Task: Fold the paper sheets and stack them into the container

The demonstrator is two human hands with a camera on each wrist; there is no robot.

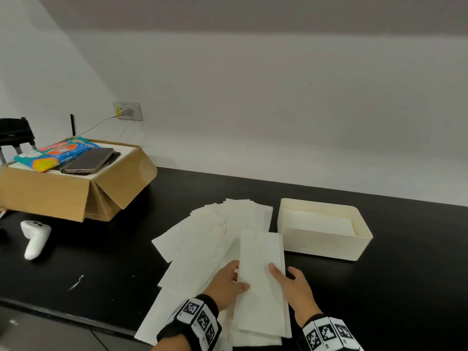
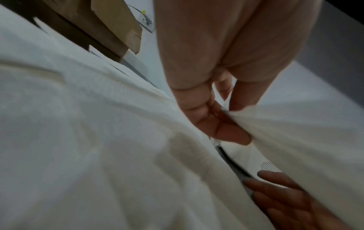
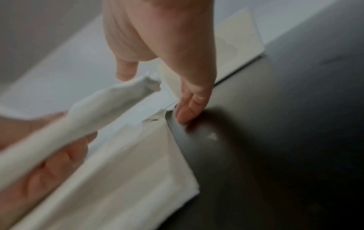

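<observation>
Sheet, head view: a long folded sheet [image 1: 260, 279] is held over the loose pile [image 1: 202, 239] on the black desk [image 1: 379, 287], just left of the container [image 1: 326, 243], which already holds folded paper.
Handling, head view: it looks thin, very light and limp, easy to crease or tear; best taken by its long edges near one end, both sides at once, so that it does not sag.
Left hand, head view: the left hand [image 1: 225, 283] grips the sheet's left edge, thumb on top, the other fingers hidden beneath.
Right hand, head view: the right hand [image 1: 293, 285] takes the right edge, one finger lying on top of the paper.
Left wrist view: the fingers [image 2: 218, 123] of the left hand curl and pinch a bunched edge of the sheet [image 2: 295, 132]; the pile [image 2: 88, 132] spreads below, and the other hand [image 2: 285, 194] shows at lower right.
Right wrist view: blurred; the thumb [image 3: 126, 71] of the right hand sits at the raised sheet's [image 3: 88, 116] end, while the fingers [image 3: 189, 105] reach down, tips at the desk [image 3: 275, 140] beside the pile's edge; the container's wall [image 3: 238, 42] stands beyond. Whether these fingers pinch paper, I cannot tell.
</observation>
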